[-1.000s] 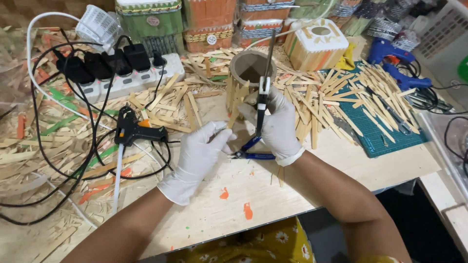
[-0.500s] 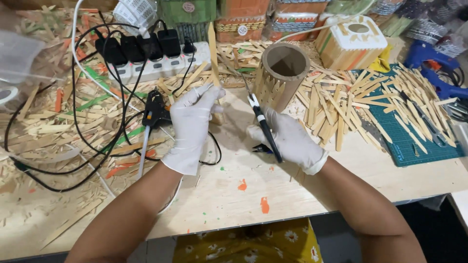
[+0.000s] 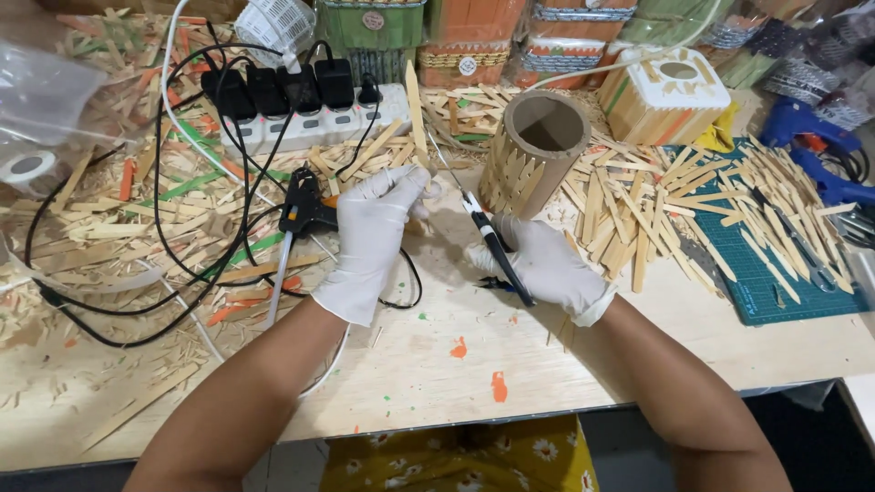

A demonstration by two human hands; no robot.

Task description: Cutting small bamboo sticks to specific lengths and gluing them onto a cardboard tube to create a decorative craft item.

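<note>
on the pale wood table (image 3: 437, 383), gloved left hand (image 3: 374, 239) pinches a flat stick (image 3: 416, 114) pointing to 12 o'clock; right hand (image 3: 547, 266) grips black scissors (image 3: 488, 239) beside the round tube (image 3: 533, 150).

A thin, pale wooden stick (image 3: 417, 114) with a pointed upper tip stands almost upright, pinched at its lower end. A black-and-white handled cutting tool (image 3: 492, 244) lies slanted, its slim metal blade aimed up-left toward the stick's base. Just beside them stands an upright cardboard tube (image 3: 533, 150), open on top, its wall clad in pointed sticks.
</note>
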